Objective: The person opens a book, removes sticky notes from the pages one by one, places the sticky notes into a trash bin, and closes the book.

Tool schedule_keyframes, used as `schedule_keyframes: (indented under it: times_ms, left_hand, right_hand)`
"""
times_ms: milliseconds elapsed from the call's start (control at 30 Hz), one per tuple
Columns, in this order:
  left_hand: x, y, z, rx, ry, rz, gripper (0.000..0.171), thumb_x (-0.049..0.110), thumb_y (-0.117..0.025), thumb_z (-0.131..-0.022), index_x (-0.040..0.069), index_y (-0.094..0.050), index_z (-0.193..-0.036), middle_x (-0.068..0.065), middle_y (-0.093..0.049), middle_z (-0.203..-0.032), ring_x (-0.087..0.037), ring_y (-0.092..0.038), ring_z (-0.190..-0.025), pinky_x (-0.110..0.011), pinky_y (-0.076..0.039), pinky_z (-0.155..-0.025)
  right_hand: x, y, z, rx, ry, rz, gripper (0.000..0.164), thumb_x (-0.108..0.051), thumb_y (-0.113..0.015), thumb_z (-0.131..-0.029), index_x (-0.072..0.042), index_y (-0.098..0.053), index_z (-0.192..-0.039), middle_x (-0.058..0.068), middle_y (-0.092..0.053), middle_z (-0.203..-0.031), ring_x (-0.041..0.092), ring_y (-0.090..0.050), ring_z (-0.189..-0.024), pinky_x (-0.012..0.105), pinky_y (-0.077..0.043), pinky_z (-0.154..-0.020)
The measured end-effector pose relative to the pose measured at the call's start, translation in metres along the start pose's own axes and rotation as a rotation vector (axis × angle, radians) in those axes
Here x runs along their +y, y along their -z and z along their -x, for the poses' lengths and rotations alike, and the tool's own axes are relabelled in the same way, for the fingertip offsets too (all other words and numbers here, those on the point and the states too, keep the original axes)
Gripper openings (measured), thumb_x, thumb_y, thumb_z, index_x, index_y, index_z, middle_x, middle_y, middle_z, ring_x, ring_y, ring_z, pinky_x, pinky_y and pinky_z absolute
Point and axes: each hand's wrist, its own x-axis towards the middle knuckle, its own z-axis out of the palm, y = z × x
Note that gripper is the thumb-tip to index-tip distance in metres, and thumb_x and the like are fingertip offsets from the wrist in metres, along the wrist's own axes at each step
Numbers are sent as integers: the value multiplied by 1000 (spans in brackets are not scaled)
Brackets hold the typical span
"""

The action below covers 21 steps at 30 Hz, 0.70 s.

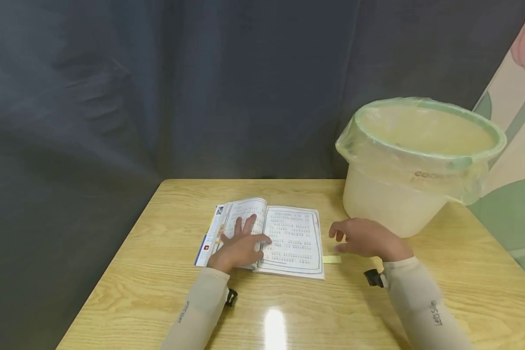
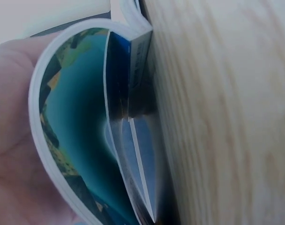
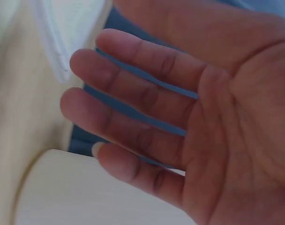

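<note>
An open book [image 1: 290, 240] with printed pages lies on the table. Fingers spread, my left hand [image 1: 239, 247] rests across its left page near the spine. In the left wrist view, the curved pages of the book [image 2: 81, 122] bulge beside the palm of my left hand [image 2: 13, 126]. To the right of the book, my right hand [image 1: 367, 238] hovers with loosely bent fingers and holds nothing. The right wrist view shows the bare palm of the right hand [image 3: 180, 122]. A pale yellow paper strip [image 1: 332, 259] lies at the book's right edge; whether it is tucked under the pages I cannot tell.
A large cream bin [image 1: 389, 194] with a green rim and a thin plastic liner stands at the back right of the wooden table [image 1: 140, 291]. A dark curtain [image 1: 253, 87] hangs behind the table and along its left side.
</note>
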Motion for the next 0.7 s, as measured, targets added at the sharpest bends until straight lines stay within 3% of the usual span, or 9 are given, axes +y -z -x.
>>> schedule_keyframes:
  times_ms: [100, 233, 400, 700]
  left_hand:
    - [0, -1, -1, 4, -3, -8, 35, 26, -64, -93, 41, -65, -124, -2, -2, -169, -48, 4, -153, -87, -14, -101]
    - [1, -1, -1, 4, -1, -15, 35, 26, -65, -93, 41, -64, -124, -2, -3, -169, -48, 4, -153, -88, -14, -100]
    - [1, -1, -1, 7, 2, -24, 35, 27, -65, -93, 41, -64, -124, -3, -4, -169, -48, 3, -153, -87, -14, -100]
    - [2, -1, -1, 8, 10, -45, 35, 28, -65, -93, 42, -63, -124, -3, -4, -169, -48, 2, -153, -87, -17, -100]
  right_hand:
    - [7, -11, -7, -3, 14, 7, 11, -21, -74, -85, -18, -67, -92, -8, -67, -87, 10, -59, -78, 31, -48, -71]
    - [12, -27, -19, -64, -39, -38, 15, -20, -77, -84, -21, -62, -82, -9, -60, -79, 10, -51, -73, 28, -43, -67]
    - [13, -36, -27, -109, -110, -50, 22, -22, -78, -84, -20, -57, -79, -6, -54, -74, 13, -48, -70, 28, -36, -64]
    - [11, -41, -29, -80, -58, -77, 25, -16, -81, -78, -19, -57, -76, -8, -53, -71, 11, -47, -67, 26, -36, -62]
